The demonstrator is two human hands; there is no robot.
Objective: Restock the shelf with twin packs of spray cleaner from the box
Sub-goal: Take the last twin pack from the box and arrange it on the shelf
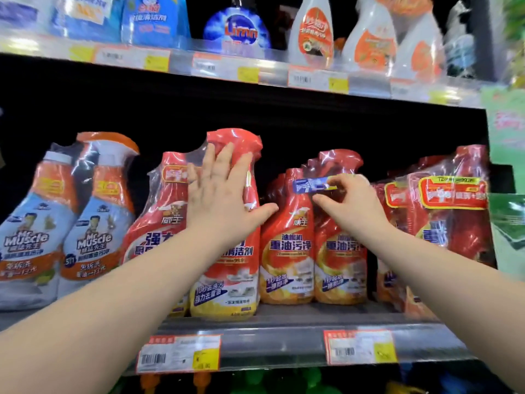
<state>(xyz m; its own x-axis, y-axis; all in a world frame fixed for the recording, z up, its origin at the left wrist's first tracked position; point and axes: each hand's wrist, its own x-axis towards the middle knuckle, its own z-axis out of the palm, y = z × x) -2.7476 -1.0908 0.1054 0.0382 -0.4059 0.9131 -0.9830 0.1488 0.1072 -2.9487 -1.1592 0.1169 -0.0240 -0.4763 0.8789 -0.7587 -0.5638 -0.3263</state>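
L hand [224, 191] is spread wide and flat vs the upper front of a red twin pack [224, 251], fingers over the shrink-wrapped necks, thumb hooked round its right edge; pressing, not gripping. R hand [352, 203] is narrow, fingertips pinched on a small blue label [314, 184] at the neck of the neighbouring orange-red twin pack [312, 251], which stands further back on the shelf [284, 331].

Outward: the L-hand pack sits at the shelf's front lip, base just over the edge strip w/ price tags [179, 354]. Blue Mr Muscle packs [65, 231] to the left, more red packs [443, 223] far right. Box not in view.

Risks, as I judge them: front pack looks top-heavy and close to the lip, so an uneven push could tip it fwd off the shelf (wrap is slick too). Tugging the label could tear the film or drag that pack's neighbour askew.
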